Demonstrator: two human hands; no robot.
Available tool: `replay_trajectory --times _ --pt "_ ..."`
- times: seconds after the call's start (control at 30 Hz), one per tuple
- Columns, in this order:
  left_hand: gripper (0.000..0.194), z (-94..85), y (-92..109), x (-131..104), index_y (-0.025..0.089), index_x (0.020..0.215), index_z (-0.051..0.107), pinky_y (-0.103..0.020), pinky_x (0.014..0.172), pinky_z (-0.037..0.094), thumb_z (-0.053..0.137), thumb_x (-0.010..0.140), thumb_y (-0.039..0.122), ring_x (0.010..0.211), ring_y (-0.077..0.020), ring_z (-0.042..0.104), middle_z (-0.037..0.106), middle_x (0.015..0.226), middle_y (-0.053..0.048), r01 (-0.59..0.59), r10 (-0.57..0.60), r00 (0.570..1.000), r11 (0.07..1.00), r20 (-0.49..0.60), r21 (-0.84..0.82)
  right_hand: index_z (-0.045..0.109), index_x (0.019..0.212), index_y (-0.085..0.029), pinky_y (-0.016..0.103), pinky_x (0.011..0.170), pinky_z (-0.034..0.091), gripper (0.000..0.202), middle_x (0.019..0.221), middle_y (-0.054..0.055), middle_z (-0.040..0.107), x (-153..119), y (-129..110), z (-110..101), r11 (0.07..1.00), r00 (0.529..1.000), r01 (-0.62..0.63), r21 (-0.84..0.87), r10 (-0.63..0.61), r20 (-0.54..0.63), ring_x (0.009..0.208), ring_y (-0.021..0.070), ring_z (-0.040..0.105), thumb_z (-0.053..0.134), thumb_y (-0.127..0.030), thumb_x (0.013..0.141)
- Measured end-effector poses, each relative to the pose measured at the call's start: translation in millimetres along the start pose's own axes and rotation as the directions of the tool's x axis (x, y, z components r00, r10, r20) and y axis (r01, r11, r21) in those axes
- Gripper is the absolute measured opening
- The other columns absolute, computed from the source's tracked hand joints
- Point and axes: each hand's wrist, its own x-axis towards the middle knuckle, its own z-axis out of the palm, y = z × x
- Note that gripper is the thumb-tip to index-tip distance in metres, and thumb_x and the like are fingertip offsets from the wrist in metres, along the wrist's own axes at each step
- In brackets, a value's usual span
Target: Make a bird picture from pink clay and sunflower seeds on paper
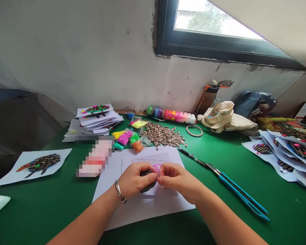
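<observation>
My left hand (134,180) and my right hand (177,178) meet over a white sheet of paper (122,200) on the green table (53,207). Together their fingertips pinch a small pink lump of clay (156,168). Under the hands lies a dark shape (148,187) on the paper, mostly hidden. A metal bangle (119,192) circles my left wrist. A pile of striped sunflower seeds (163,134) lies just beyond the paper, next to small bags of coloured clay (129,137).
A blue utility knife (242,194) lies right of the paper. Finished seed pictures sit at the left (40,163), back left (97,117) and right (288,153). A row of clay tubs (173,115), a tape ring (194,130), a cloth bag (224,117) and a bottle (206,97) line the wall.
</observation>
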Motion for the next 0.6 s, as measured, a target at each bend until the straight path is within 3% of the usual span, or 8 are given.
replay_trajectory --times 0.17,0.37,0.47,0.6 --pt "0.028 -1.6 -3 1 0.016 0.070 0.066 -0.023 0.048 0.037 0.065 0.073 0.044 0.051 -0.0124 0.046 0.056 0.057 0.001 0.008 -0.009 1.000 0.998 -0.015 -0.063 0.054 0.068 -0.017 0.023 0.061 0.033 0.035 0.065 -0.003 0.053 2 1 -7 0.999 0.999 0.008 -0.031 -0.009 -0.049 0.063 0.0108 0.044 0.077 -0.044 0.069" --pt "0.035 -9.0 -8 5 0.014 0.075 0.064 -0.022 0.043 0.036 0.066 0.073 0.049 0.048 -0.0109 0.045 0.056 0.057 0.001 0.011 -0.017 0.999 0.991 -0.048 -0.133 0.057 0.074 -0.017 0.022 0.059 0.034 0.028 0.063 -0.003 0.057 6 2 -15 0.989 0.993 0.056 0.138 -0.041 -0.115 0.058 0.0090 0.047 0.076 -0.037 0.072" --pt "0.039 -18.8 -10 6 0.014 0.075 0.063 -0.022 0.044 0.037 0.067 0.071 0.052 0.049 -0.0115 0.048 0.057 0.058 0.000 -0.011 -0.009 0.992 0.987 -0.124 -0.159 0.061 0.078 -0.017 0.023 0.059 0.037 0.027 0.067 0.000 0.062 7 2 -17 0.978 0.983 0.087 0.191 -0.054 -0.175 0.058 0.0096 0.051 0.078 -0.037 0.070" --pt "0.042 -34.6 -16 10 0.014 0.076 0.066 -0.023 0.046 0.038 0.068 0.069 0.055 0.050 -0.0123 0.049 0.059 0.059 -0.001 -0.045 0.025 0.960 0.997 -0.281 -0.067 0.067 0.086 -0.014 0.027 0.065 0.044 0.033 0.075 0.005 0.067 8 2 -18 0.971 0.973 0.100 0.219 -0.049 -0.224 0.062 0.0121 0.058 0.081 -0.037 0.066"
